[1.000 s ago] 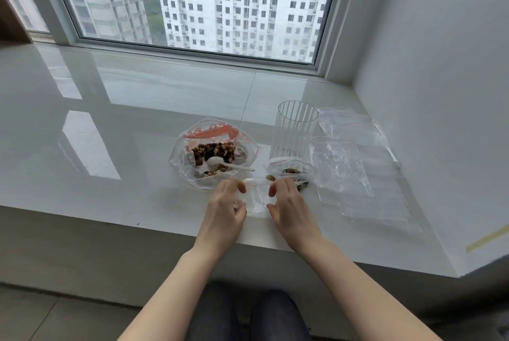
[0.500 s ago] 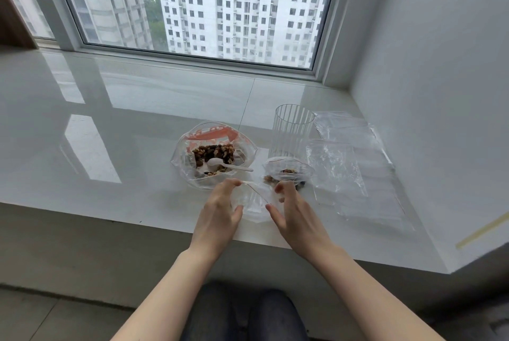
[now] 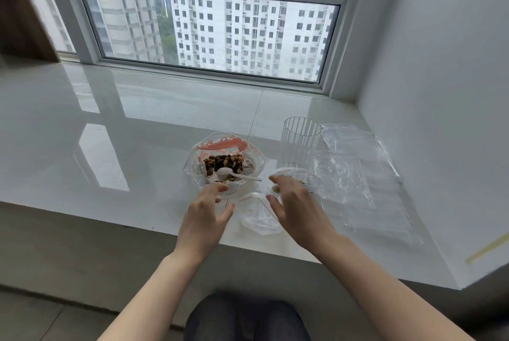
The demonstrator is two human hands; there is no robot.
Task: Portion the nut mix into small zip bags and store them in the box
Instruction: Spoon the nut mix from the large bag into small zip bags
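A large clear zip bag (image 3: 249,157) with an orange strip stands open on the white sill and holds the brown nut mix (image 3: 223,161) and a white plastic spoon (image 3: 228,174). A small empty zip bag (image 3: 259,215) lies with its mouth open between my hands. My left hand (image 3: 205,212) hovers left of it, fingers straight and spread, fingertips at the large bag's near edge. My right hand (image 3: 296,208) is on its right, fingers relaxed, thumb beside the bag's rim. Behind my right fingers sits another small bag (image 3: 309,178) with some nuts in it.
A ribbed clear cup (image 3: 300,145) stands upright behind the small bags. Several flat empty zip bags (image 3: 360,175) lie spread at the right, close to the wall. The sill's front edge (image 3: 110,220) runs just below my hands. No box is in view.
Both hands pinched the small empty bag's mouth and pulled it apart; now the fingers have spread off it and the bag lies open. My left hand has moved toward the large bag.
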